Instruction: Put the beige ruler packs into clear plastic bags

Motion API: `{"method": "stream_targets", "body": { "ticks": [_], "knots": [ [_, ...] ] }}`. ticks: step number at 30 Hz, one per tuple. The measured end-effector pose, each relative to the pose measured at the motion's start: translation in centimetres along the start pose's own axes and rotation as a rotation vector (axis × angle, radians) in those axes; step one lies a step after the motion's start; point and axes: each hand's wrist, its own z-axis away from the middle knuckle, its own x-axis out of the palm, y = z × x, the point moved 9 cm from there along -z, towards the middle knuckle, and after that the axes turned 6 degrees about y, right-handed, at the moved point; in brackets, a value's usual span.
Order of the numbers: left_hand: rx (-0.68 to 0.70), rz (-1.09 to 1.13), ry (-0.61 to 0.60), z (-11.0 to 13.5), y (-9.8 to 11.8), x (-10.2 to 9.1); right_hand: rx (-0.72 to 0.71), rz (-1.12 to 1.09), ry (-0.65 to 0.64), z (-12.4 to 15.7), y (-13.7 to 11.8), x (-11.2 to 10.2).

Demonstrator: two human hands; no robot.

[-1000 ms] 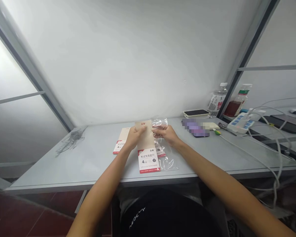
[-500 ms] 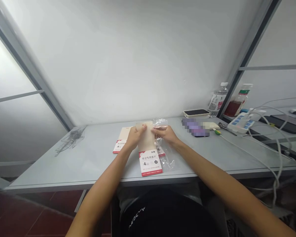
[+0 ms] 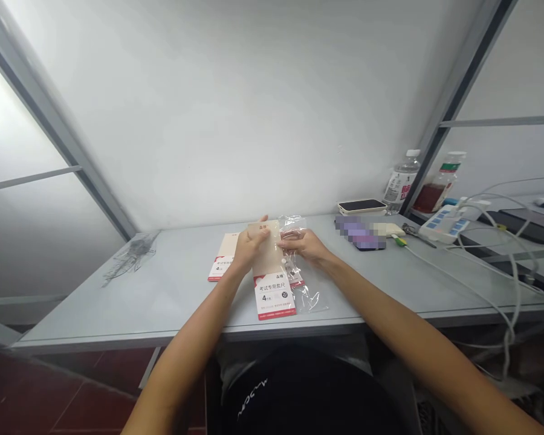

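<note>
Exam ruler set card, cream/white w/ red band & large "4", at 12 o'clock, just past desk front edge, overlapping clear plastic bag; cannot tell if inside it. L hand clamped on card's upper end. R hand pinching bag's top, right beside L hand, the two nearly touching. Step in hand: card & bag handled together. Farther: 2nd card at 11 o'clock, partly under L hand; phone at 1 o'clock; water bottle beyond it; power strip at 2 o'clock.
</note>
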Motion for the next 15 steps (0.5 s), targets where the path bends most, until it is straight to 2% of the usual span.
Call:
{"method": "stream_targets", "body": {
  "ticks": [4, 9, 15],
  "knots": [
    [-0.071, 0.062, -0.067, 0.0, -0.3, 0.5, -0.027, -0.013, 0.004, -0.1, -0.2, -0.2],
    [-0.058, -0.016, 0.065, -0.3, -0.5, -0.9, -0.076, 0.004, -0.014, -0.2, -0.5, 0.0],
    [-0.022, -0.039, 0.074, -0.4, -0.4, -1.1, -0.123, 0.018, -0.004, 0.1, -1.0, 0.1]
  ]
}}
